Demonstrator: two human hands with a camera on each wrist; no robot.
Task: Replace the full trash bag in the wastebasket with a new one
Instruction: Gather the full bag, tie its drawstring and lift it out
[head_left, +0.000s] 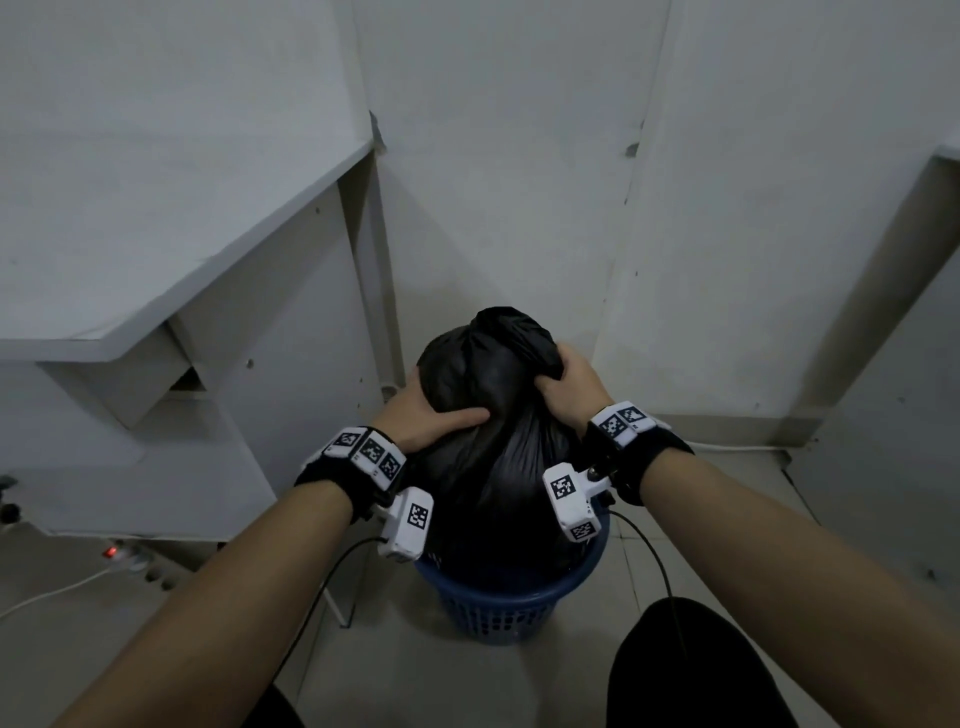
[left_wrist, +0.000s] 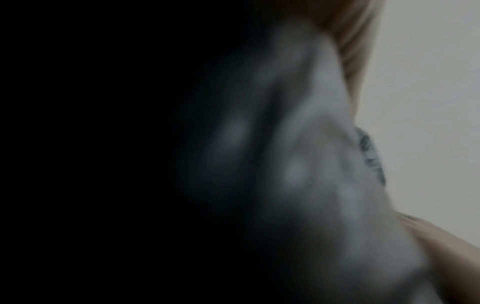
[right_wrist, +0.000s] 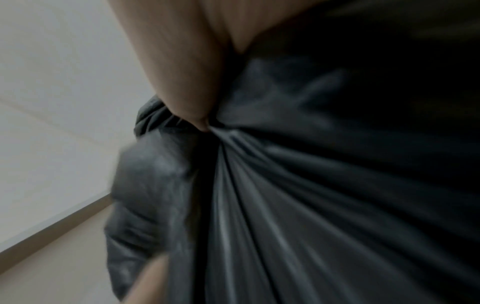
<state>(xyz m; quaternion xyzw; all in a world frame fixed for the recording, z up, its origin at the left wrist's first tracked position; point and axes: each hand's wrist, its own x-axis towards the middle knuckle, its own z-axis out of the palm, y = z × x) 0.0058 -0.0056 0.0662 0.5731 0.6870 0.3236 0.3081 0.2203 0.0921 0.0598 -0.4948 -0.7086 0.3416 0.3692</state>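
Two hands clamp on one full black trash bag (head_left: 498, 457), which stands tall in a blue wastebasket (head_left: 511, 597) directly below the wrists, its lower part inside the basket and its bulging upper part rising well above the rim. The right hand (head_left: 569, 387) grips the gathered neck of the bag near its top, fingers curled into the bunched plastic; in the right wrist view a thumb (right_wrist: 182, 86) digs into the folds where the creases converge. The left hand (head_left: 431, 415) is wrapped round the bag's upper left shoulder, thumb laid across the front and fingers curving behind it. The left wrist view is dark and blurred, showing only plastic and a strip of skin. Both wrists carry black bands with white marker blocks. Beyond the left hand stands a pale grey shelf unit (head_left: 171, 291); low behind the left forearm a power strip (head_left: 130, 558) with a red light lies on the floor (head_left: 727, 519). Past the fingertips is a white wall (head_left: 519, 156).
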